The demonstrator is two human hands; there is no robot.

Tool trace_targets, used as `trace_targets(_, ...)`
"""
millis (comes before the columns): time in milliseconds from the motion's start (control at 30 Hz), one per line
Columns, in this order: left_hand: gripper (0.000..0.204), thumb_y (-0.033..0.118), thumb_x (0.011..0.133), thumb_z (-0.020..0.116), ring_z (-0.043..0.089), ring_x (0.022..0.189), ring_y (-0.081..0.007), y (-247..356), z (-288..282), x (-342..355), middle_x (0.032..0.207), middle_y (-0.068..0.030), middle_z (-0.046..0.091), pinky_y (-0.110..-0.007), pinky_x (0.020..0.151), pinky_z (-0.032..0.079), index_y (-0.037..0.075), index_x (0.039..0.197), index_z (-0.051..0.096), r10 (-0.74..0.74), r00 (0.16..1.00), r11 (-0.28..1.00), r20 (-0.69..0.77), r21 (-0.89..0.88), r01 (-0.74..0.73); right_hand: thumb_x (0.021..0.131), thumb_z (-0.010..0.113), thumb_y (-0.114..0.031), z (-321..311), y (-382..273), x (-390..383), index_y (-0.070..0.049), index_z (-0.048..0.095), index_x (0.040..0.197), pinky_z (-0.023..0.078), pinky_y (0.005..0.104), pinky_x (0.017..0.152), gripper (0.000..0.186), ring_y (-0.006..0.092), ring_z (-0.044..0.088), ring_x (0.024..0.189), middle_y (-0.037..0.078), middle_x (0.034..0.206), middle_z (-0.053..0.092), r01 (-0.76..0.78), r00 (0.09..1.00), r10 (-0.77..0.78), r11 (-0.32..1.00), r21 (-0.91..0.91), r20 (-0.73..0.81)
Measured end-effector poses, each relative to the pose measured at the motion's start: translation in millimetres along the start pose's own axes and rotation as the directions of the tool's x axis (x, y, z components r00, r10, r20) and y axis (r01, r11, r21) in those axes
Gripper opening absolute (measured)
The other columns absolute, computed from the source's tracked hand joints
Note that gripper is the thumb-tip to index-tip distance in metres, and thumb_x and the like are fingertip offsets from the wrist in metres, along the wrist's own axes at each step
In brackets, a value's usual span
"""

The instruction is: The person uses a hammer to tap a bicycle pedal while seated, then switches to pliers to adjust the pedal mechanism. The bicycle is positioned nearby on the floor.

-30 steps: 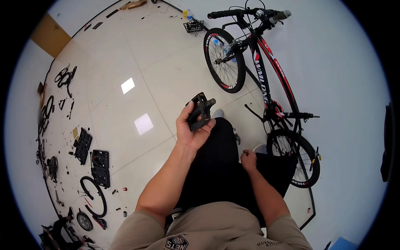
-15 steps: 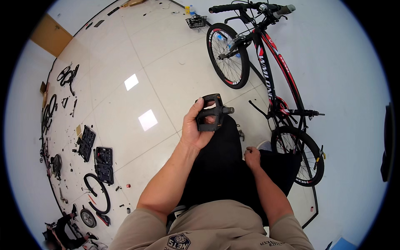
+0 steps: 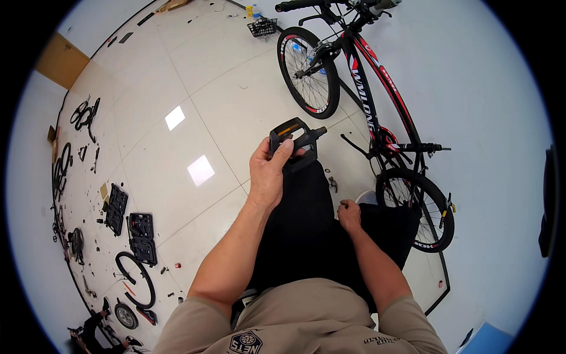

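My left hand [image 3: 270, 159] grips a black plastic bicycle pedal [image 3: 299, 140] with an orange reflector and a short metal spindle pointing right, raised over my lap. My right hand [image 3: 349, 213] is curled near my right knee; what its fingers hold, if anything, I cannot make out. The black and red bicycle [image 3: 368, 88] stands to the right by the white wall, with a bare crank area beside my feet.
Tool cases [image 3: 141, 238], loose bicycle parts, a tire [image 3: 152, 283] and a wheel [image 3: 126, 315] lie on the tiled floor at left. A person in dark clothes [image 3: 93, 336] sits at lower left. A wire basket [image 3: 262, 26] is at the back.
My left hand has turned the pedal, bringing its orange reflector up and my thumb over its middle, and moved it slightly up. My right hand remains curled near my knee. The view has shifted slightly.
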State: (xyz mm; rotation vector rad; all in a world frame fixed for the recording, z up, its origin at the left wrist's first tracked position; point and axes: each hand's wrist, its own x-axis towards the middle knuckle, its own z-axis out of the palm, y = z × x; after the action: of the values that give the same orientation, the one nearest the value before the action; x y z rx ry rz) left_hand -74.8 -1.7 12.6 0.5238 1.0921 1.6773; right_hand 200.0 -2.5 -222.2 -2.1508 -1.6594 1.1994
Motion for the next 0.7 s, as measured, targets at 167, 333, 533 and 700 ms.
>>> trace_targets(167,0.027,0.021,0.101,0.061,0.068,0.08,-0.0177,-2.9,-7.0,4.6,0.087,-0.008,0.069,-0.034,0.08,0.056,0.0,0.118,0.059,-0.097,0.995,0.984,0.018,-0.148,0.098,0.086,0.058,-0.02,3.3,0.7,-1.5,-0.003,0.071,0.112,0.053,0.0402,0.086,0.033,0.0316,0.07,0.093,0.018,0.096,0.072,0.061,0.995,-0.061,0.998,-0.002,-0.08)
trace_targets(333,0.029,0.028,0.104,0.054,0.064,0.072,-0.0171,-3.3,-9.4,7.7,0.078,-0.0059,0.066,-0.034,0.071,0.053,0.001,0.112,0.059,-0.2,0.98,0.945,-0.016,-0.269,0.189,0.085,0.059,-0.019,5.1,1.3,0.2,-0.001,0.071,0.111,0.055,0.0393,0.084,0.033,0.0304,0.072,0.089,0.019,0.092,0.073,0.067,0.992,-0.068,0.998,-0.013,-0.109)
trace_targets(533,0.033,0.031,0.101,0.053,0.046,0.056,-0.0144,-2.7,-22.7,10.9,0.062,-0.0013,0.052,-0.03,0.059,0.043,0.0,0.1,0.062,-0.39,0.904,0.62,0.177,-0.675,0.399,0.087,0.058,-0.024,-2.5,-7.6,-3.8,-0.007,0.07,0.117,0.05,0.0437,0.096,0.036,0.0357,0.066,0.108,0.018,0.112,0.07,-0.009,1.0,0.009,0.999,-0.038,-0.017)
trace_targets(700,0.034,0.023,0.095,0.048,0.041,0.053,-0.0134,-3.1,-31.0,12.4,0.06,-0.0029,0.049,-0.028,0.052,0.039,-0.007,0.106,0.06,-0.253,0.863,0.391,0.438,-0.769,0.505,0.087,0.058,-0.021,-0.4,0.0,1.3,-0.006,0.071,0.114,0.051,0.0424,0.094,0.034,0.0362,0.067,0.104,0.02,0.108,0.071,0.006,1.0,-0.006,1.0,0.008,-0.016)
